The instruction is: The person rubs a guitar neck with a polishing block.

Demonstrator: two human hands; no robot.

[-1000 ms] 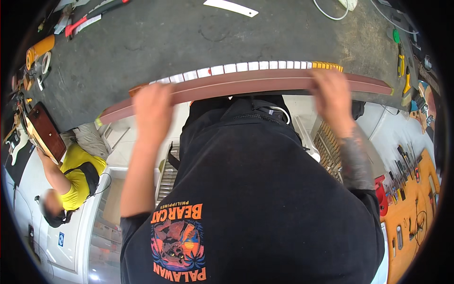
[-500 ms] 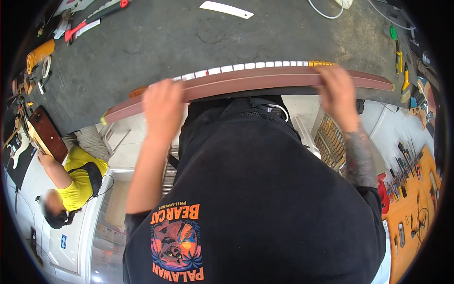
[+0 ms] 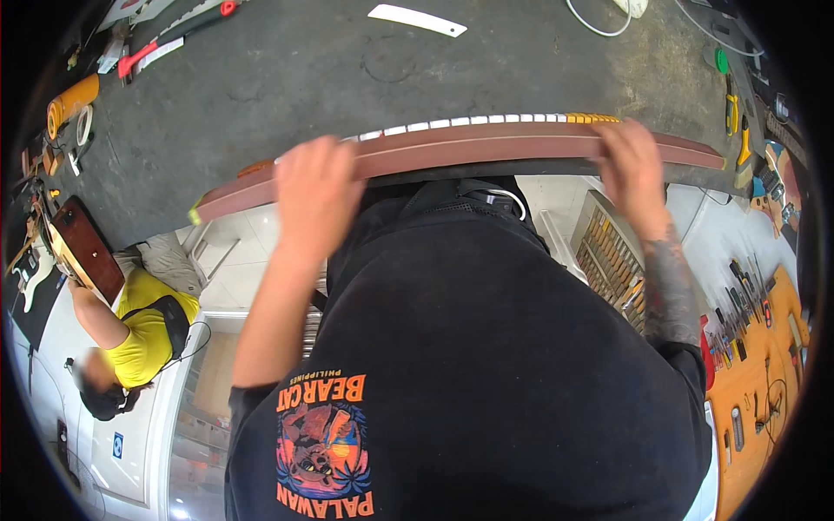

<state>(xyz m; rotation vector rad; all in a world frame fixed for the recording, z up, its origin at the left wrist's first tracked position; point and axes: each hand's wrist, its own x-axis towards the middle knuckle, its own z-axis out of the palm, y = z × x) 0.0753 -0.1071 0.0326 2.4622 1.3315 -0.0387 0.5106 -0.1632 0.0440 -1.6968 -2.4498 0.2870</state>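
A long reddish-brown bar [image 3: 486,146] with yellow-green ends lies along the near edge of the dark workbench. My left hand [image 3: 318,187] is closed over it left of the middle, knuckles up. Further right, my right hand [image 3: 632,165] grips the same bar with bent fingers, thumb side toward the middle. Just behind the bar runs a row of white rectangular pieces [image 3: 486,121], turning to yellow ones [image 3: 592,117] near my right hand. A brown wooden end [image 3: 254,168] shows beyond my left hand; the bar hides the rest of what lies there.
A white flat strip [image 3: 417,19] lies at the back of the dark bench [image 3: 287,78]. Red-handled tools [image 3: 135,61], an orange roll [image 3: 74,102] and yellow-handled pliers [image 3: 744,143] line the sides. A co-worker in yellow [image 3: 148,334] handles a brown guitar body [image 3: 87,247] at left.
Both my hands have shifted a little to the right, still on the bar. The bar's left end has moved slightly right too. The co-worker's arm has barely moved.
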